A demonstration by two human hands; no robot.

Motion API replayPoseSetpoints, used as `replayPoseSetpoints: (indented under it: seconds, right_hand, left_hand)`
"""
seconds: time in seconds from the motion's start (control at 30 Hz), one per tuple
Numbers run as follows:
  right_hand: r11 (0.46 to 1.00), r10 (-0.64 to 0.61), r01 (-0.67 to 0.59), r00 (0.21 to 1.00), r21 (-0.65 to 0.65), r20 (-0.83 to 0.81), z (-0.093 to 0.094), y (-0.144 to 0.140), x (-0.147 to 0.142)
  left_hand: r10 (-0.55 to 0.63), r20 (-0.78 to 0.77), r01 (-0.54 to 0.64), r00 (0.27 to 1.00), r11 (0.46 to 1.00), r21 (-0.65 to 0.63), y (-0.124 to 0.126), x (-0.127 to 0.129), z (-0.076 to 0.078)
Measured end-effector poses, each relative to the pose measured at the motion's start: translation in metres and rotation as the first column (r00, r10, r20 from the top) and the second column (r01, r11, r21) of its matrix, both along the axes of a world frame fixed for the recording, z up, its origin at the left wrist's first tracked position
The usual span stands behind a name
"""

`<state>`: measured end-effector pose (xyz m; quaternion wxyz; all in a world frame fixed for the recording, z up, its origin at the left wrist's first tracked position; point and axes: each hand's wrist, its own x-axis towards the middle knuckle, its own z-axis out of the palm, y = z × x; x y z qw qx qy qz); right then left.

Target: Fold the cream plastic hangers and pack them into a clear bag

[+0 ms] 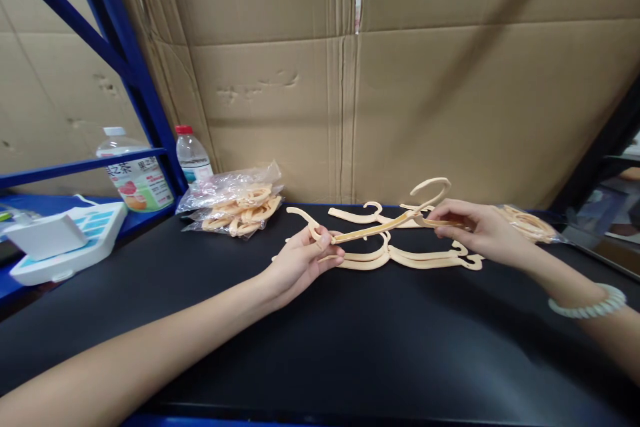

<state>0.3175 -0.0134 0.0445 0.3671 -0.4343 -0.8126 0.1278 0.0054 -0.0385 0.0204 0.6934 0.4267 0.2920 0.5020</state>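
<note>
Clothes hanger [373, 230] is gripped aloft by left hand [306, 257] and right hand [481, 230], seemingly for two-handed handling; next move calls for steady coordination.

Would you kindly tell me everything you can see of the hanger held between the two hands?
The hanger is pale peach and plastic-looking, with slim arms and a curved, open hook. It is tilted, the hook rising toward the picture's right. The left hand pinches one arm, whose curved end shows beyond the hand; the right hand holds the other, hiding most of it. The hanger is above the black tabletop, in front of similar hangers lying there.
</note>
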Motion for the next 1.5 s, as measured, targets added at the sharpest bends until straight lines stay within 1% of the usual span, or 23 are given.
replayPoseSetpoints:
  seconds: [0.3,0.47,0.67,0.87,0.93,1.03,1.17,1.37,1.43,1.47,1.5]
  right_hand:
    - [0.996,0.031,-0.034,0.999,0.084,0.036,0.0,0.0,0.001]
    - [0.993,0.046,-0.052,0.997,0.109,0.056,-0.002,0.001,0.001]
    - [0.989,0.071,-0.078,0.996,0.122,0.061,-0.008,-0.001,-0.006]
    - [0.992,0.07,-0.079,0.993,0.098,0.099,-0.011,-0.005,-0.012]
    - [0.994,0.067,-0.074,0.994,0.084,0.082,-0.011,-0.007,-0.014]
    - [0.997,0.076,-0.076,0.997,0.007,0.015,-0.01,-0.009,-0.016]
    - [0.995,0.053,-0.057,0.998,-0.087,-0.045,-0.011,-0.01,-0.016]
    - [0.996,-0.025,0.021,0.999,-0.084,-0.04,-0.011,-0.007,-0.013]
    - [0.994,-0.03,0.022,0.997,-0.107,-0.071,-0.008,-0.008,-0.014]
    - [0.992,-0.029,0.017,0.995,-0.127,-0.091,-0.007,-0.009,-0.014]
    - [0.988,-0.024,0.007,0.994,-0.153,-0.109,-0.005,-0.01,-0.015]
  left_hand:
    - [0.043,-0.005,-0.044,0.999,0.997,-0.067,0.001,0.001,-0.002]
    - [0.073,-0.027,-0.075,0.997,0.996,-0.049,0.0,0.001,-0.002]
    - [0.189,-0.078,-0.19,0.979,0.982,-0.011,-0.001,0.0,-0.001]
    - [0.276,-0.069,-0.272,0.959,0.96,0.06,0.001,0.0,-0.005]
    - [0.315,-0.063,-0.313,0.947,0.949,0.05,0.002,0.0,-0.006]
    - [0.355,-0.045,-0.354,0.934,0.935,0.034,0.002,0.0,-0.006]
    - [0.358,-0.006,-0.358,0.934,0.934,0.016,0.001,0.0,-0.006]
    - [0.325,-0.08,-0.327,0.942,0.945,-0.01,-0.004,0.004,-0.003]
    - [0.284,-0.153,-0.289,0.947,0.957,-0.012,-0.009,0.006,-0.003]
    - [0.243,-0.219,-0.245,0.945,0.969,0.02,-0.012,0.008,-0.003]
    - [0.198,-0.307,-0.177,0.931,0.98,0.094,-0.016,0.009,-0.003]
